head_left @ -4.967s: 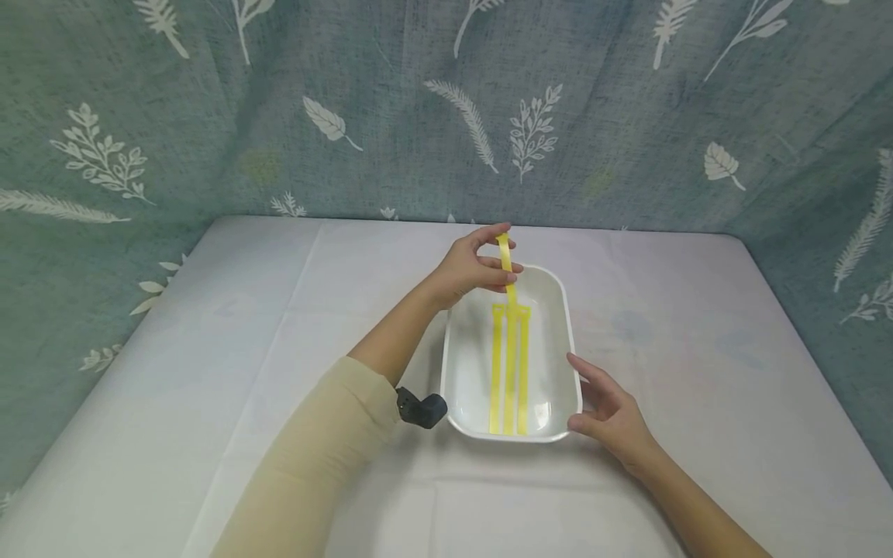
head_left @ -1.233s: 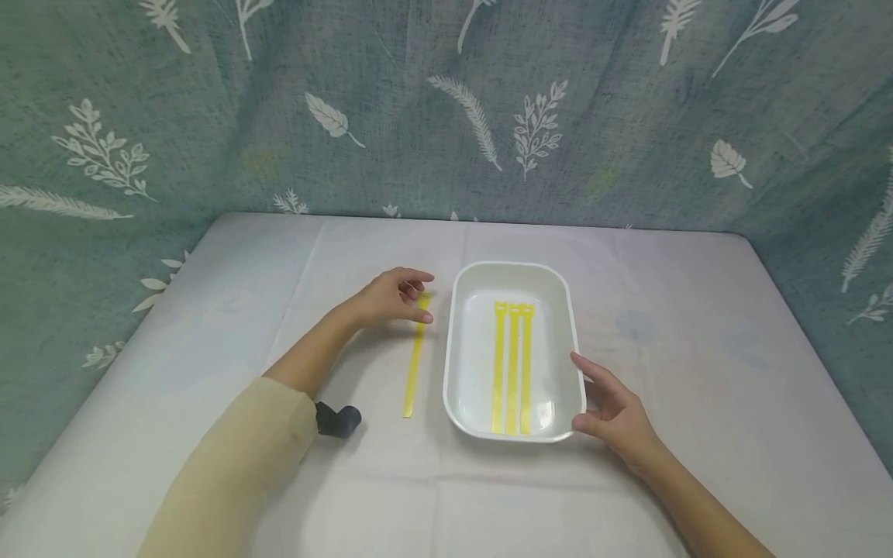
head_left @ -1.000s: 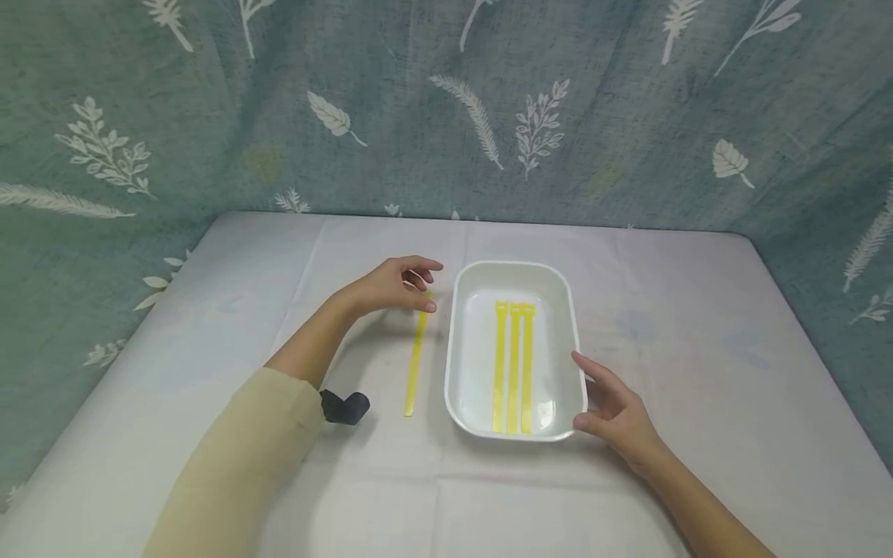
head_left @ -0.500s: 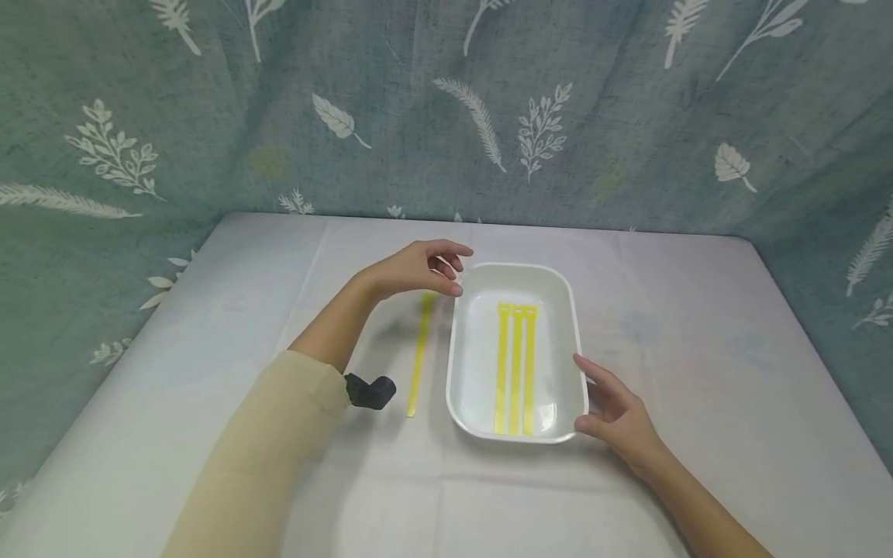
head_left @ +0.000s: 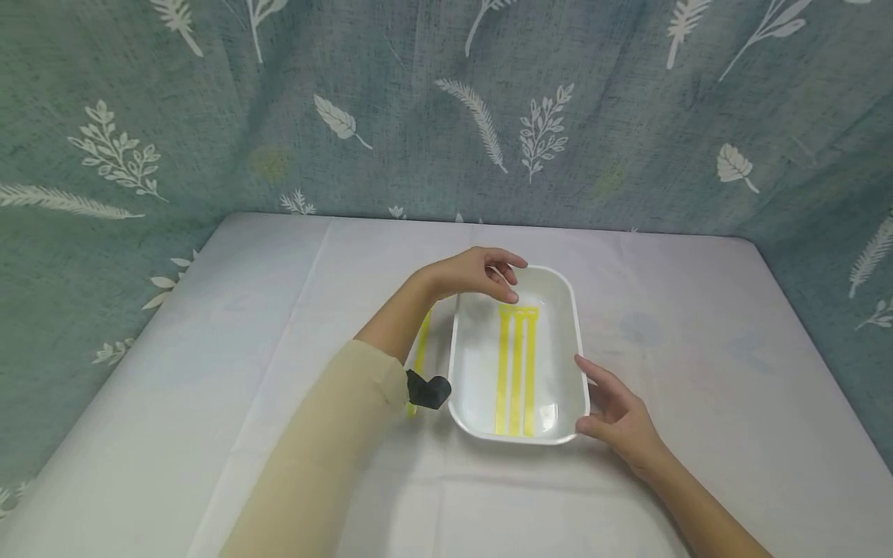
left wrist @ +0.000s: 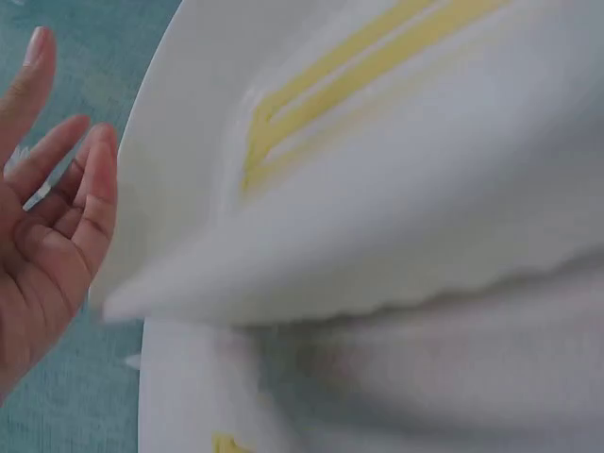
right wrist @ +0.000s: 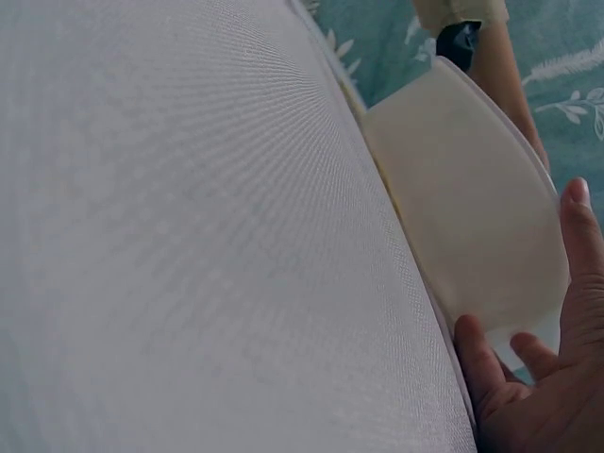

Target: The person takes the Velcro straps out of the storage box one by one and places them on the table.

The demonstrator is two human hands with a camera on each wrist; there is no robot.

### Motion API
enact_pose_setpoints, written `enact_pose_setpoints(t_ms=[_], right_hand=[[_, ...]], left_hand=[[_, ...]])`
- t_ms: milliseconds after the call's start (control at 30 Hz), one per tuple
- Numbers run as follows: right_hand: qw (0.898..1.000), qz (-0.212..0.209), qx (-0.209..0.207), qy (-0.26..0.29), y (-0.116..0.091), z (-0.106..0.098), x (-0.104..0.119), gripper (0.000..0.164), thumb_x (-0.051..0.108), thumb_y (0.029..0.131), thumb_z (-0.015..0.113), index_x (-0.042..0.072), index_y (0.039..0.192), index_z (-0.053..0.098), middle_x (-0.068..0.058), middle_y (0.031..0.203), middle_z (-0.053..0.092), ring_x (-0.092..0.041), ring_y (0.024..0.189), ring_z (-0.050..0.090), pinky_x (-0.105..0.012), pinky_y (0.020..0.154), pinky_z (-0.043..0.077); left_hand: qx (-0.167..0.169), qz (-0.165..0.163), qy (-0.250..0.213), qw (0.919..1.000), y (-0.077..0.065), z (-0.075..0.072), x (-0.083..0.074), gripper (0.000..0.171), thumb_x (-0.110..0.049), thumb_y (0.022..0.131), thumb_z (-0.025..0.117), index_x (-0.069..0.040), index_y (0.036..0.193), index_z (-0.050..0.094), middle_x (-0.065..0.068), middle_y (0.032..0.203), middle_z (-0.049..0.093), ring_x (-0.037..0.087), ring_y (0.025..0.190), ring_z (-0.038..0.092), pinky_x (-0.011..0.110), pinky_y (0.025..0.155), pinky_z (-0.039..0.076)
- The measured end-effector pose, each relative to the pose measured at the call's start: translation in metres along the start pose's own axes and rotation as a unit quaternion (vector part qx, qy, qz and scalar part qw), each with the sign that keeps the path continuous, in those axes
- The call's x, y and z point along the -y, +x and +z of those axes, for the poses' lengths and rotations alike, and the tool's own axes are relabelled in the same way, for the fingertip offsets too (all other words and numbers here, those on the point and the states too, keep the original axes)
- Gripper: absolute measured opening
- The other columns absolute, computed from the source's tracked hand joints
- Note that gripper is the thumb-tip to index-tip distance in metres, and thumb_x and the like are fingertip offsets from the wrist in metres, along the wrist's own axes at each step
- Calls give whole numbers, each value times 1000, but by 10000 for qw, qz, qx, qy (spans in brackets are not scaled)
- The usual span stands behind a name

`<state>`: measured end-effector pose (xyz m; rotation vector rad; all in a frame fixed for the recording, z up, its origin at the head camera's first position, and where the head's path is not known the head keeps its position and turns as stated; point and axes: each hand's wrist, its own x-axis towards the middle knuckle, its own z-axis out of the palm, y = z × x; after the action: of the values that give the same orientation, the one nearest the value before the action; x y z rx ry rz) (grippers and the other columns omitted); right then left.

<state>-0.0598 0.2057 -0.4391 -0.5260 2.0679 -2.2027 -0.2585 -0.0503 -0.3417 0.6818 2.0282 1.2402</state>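
Note:
In the head view a white tray (head_left: 474,372) holds three yellow straps (head_left: 518,372) with slotted heads, lying side by side lengthwise; they look like cable ties. My left hand (head_left: 474,273) hovers over the far end of the tray, thumb tip just above the strap heads, fingers loosely bent around nothing. The left wrist view has this hand (left wrist: 57,226) beside the tray's corner. One more yellow strap (head_left: 422,341) lies on the table left of the tray, partly hidden by my forearm. My right hand (head_left: 617,415) rests against the tray's right side, index finger and thumb spread along the rim.
A white cloth (head_left: 209,372) covers the table, and a patterned green-blue curtain (head_left: 391,116) hangs behind it. A black device (head_left: 429,391) on my left wrist sticks out close to the tray's left rim.
Five seconds ago my left hand pinched a strap above the tray; later that strap lay on the table at left. Since then the left hand has moved right, over the tray. The right hand stayed.

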Motion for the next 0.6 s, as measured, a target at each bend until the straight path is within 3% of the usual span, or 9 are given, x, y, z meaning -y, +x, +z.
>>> enact_pose_setpoints(t_ms=[200, 400, 600], right_hand=[[9999, 29, 18, 102, 0, 0, 0, 73, 1, 79, 73, 3, 143, 38, 10, 142, 44, -3, 123, 49, -28, 83, 53], [9999, 80, 12, 150, 0, 0, 1, 73, 0, 79, 73, 3, 143, 39, 8, 141, 45, -4, 122, 50, -29, 82, 54], [9999, 23, 3, 153, 0, 1, 1, 73, -2, 79, 73, 2, 143, 39, 7, 142, 45, -4, 122, 50, -30, 81, 54]], left_hand=[[-4, -368, 238, 9990, 16, 18, -6, 66, -21, 78, 77, -11, 137, 49, 14, 122, 56, 18, 101, 56, 26, 85, 47], [-225, -930, 74, 9954, 26, 34, 2, 65, -16, 75, 81, -10, 133, 52, 7, 111, 54, 14, 72, 52, 23, 66, 48], [-319, -779, 614, 9946, 31, 46, 13, 61, -9, 71, 82, -5, 125, 55, 5, 95, 48, 12, 57, 40, 21, 55, 41]])
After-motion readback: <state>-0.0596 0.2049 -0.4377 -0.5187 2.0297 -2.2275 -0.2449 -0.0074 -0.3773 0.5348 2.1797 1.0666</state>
